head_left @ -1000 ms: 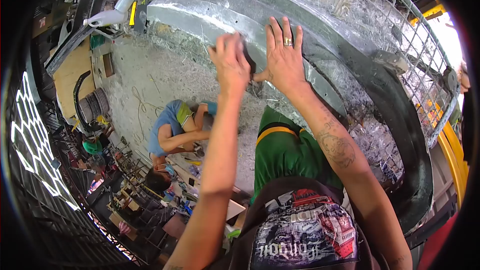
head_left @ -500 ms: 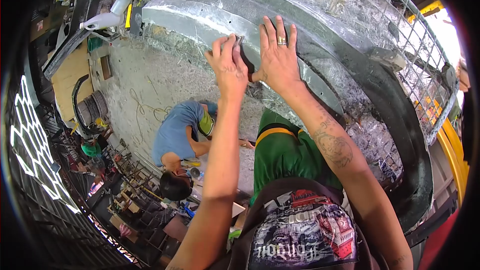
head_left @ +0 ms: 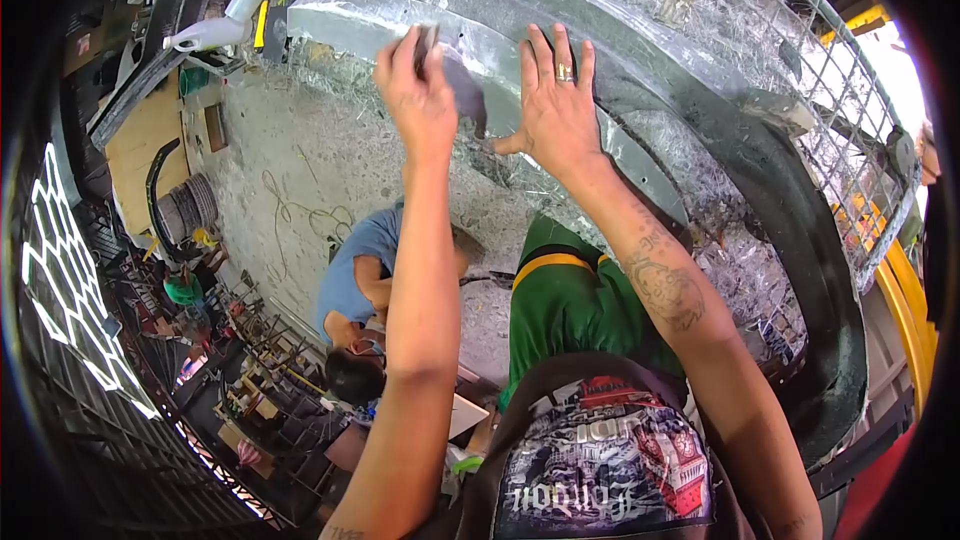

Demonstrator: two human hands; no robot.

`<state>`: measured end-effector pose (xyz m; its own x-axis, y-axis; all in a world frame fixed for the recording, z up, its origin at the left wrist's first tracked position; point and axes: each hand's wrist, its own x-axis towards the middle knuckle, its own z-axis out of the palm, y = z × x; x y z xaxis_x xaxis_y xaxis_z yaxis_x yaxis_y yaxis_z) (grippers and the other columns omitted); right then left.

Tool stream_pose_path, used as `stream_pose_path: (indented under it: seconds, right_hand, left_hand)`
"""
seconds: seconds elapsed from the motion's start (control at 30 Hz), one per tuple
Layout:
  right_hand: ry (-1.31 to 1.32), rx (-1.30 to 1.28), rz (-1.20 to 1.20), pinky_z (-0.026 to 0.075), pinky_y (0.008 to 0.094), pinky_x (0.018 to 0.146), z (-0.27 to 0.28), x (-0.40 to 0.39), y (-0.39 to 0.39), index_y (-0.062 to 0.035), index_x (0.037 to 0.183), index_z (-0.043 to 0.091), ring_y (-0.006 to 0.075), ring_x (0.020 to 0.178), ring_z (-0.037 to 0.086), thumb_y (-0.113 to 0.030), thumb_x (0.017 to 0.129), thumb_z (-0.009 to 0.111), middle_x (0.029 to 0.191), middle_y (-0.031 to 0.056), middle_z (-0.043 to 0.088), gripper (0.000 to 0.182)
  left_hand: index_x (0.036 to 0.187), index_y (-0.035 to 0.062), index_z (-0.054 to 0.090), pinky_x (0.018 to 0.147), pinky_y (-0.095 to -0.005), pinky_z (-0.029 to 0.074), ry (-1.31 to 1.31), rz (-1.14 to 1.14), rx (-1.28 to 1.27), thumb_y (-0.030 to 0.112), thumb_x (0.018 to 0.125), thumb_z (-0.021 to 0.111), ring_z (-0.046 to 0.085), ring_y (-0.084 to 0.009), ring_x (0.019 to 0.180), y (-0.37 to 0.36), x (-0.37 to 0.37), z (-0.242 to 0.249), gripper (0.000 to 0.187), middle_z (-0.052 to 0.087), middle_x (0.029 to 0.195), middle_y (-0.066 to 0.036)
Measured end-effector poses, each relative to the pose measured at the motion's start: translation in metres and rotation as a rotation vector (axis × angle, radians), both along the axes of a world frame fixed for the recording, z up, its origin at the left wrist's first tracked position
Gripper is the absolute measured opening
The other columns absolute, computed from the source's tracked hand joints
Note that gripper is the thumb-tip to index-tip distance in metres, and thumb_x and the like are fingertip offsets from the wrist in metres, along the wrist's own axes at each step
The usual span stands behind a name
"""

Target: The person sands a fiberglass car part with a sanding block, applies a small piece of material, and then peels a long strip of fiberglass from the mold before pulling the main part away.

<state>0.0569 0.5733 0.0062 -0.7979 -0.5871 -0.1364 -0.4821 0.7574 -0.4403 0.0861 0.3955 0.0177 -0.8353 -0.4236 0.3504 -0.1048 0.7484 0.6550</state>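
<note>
A long curved grey fibreglass part (head_left: 350,25), whitened with dust, stretches in front of me, with ragged fibres along its lower edge. Pinched in the fingers of my left hand (head_left: 418,100) is a small dark piece that looks like folded sandpaper (head_left: 428,41), held against the grey surface. My right hand (head_left: 557,125), a ring on one finger, lies flat on the same part, just right of a dark patch (head_left: 465,95). Its fingers point away from me and it holds nothing.
White plastic bottles (head_left: 210,36) and a yellow strip (head_left: 260,25) rest at the upper left. A co-worker in a blue shirt (head_left: 355,265) crouches low beyond my left arm. Metal mesh (head_left: 845,100) stands at the right. A thin cord (head_left: 285,210) lies on the concrete floor.
My left hand has slid left and away from me along the grey part with the dark piece, uncovering the dark patch. My right hand stays put. The co-worker has shifted slightly.
</note>
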Motion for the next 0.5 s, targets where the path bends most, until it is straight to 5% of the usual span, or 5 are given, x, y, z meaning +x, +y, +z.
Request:
stream_pose_path:
  seconds: [0.1,0.27,0.43,0.5]
  right_hand:
    - [-0.014,0.002,-0.013,0.008,0.0655,0.129,0.003,0.002,0.001,0.0079,0.157,0.036,0.042,0.161,0.015,-0.068,0.055,0.091,0.17,0.0199,0.028,0.139]
    - [-0.013,-0.009,-0.033,0.009,0.065,0.129,-0.004,0.007,0.002,0.0074,0.157,0.036,0.0404,0.161,0.015,-0.064,0.052,0.094,0.169,0.0182,0.028,0.14]
    - [-0.027,-0.011,-0.017,0.011,0.0661,0.129,-0.002,0.001,0.001,0.0072,0.157,0.036,0.0416,0.161,0.016,-0.06,0.052,0.096,0.169,0.0186,0.029,0.138]
    - [-0.016,-0.038,-0.029,0.011,0.0658,0.129,-0.007,0.003,0.0,0.0069,0.157,0.037,0.0418,0.161,0.017,-0.057,0.052,0.096,0.167,0.0193,0.031,0.136]
  left_hand:
    - [0.131,-0.0028,0.066,0.09,-0.0384,0.056,-0.139,0.001,-0.149,0.012,0.104,0.066,0.063,-0.0292,0.114,0.012,0.045,0.01,0.03,0.061,0.119,-0.016]
    - [0.122,-0.0017,0.071,0.093,-0.0465,0.046,-0.076,-0.065,-0.25,0.007,0.099,0.067,0.059,-0.0374,0.105,0.014,-0.011,-0.023,0.025,0.062,0.116,-0.02]
    - [0.123,0.0004,0.07,0.092,-0.045,0.046,-0.13,-0.054,-0.138,0.007,0.099,0.066,0.058,-0.0379,0.103,0.034,0.022,-0.02,0.025,0.064,0.112,-0.017]
    - [0.12,0.0004,0.071,0.092,-0.0446,0.046,-0.107,-0.16,-0.312,0.008,0.099,0.067,0.059,-0.0367,0.102,0.019,-0.001,-0.022,0.022,0.064,0.111,-0.017]
